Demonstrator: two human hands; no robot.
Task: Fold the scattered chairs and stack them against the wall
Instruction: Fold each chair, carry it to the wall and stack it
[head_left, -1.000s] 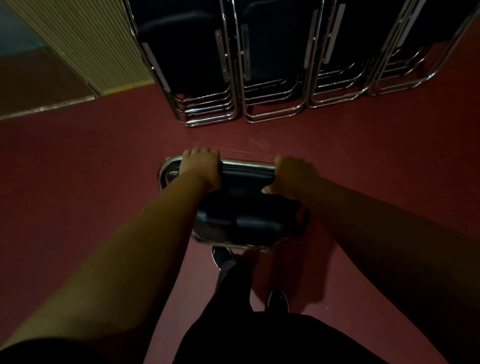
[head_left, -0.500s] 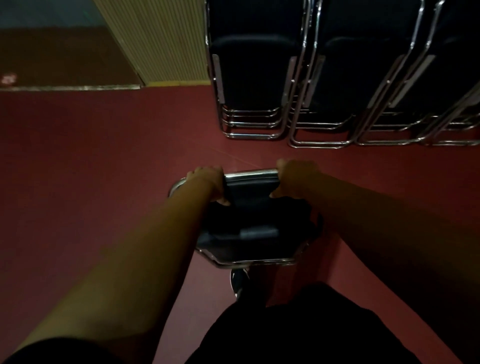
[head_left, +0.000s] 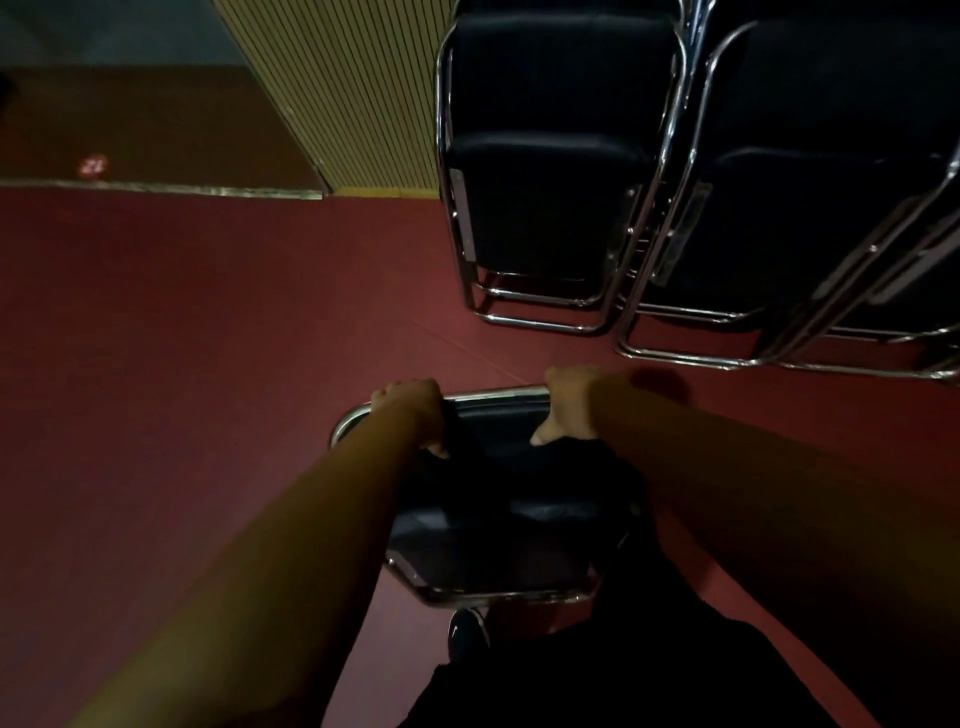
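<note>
Left hand (head_left: 410, 410) and right hand (head_left: 571, 402): fingers curled round top rail of chair (head_left: 493, 519); stack (head_left: 561, 171) near, ahead.

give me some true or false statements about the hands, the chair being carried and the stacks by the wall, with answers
1. The left hand and the right hand both grip the top rail of the chair. True.
2. The floor is blue. False: it is dark red.
3. The stacked chairs have dark seats and chrome frames. True.
4. The held chair touches the stacked chairs. False: bare floor shows between them.
5. The wall panel left of the stacks is smooth and white. False: it is yellowish with fine slats.
</note>
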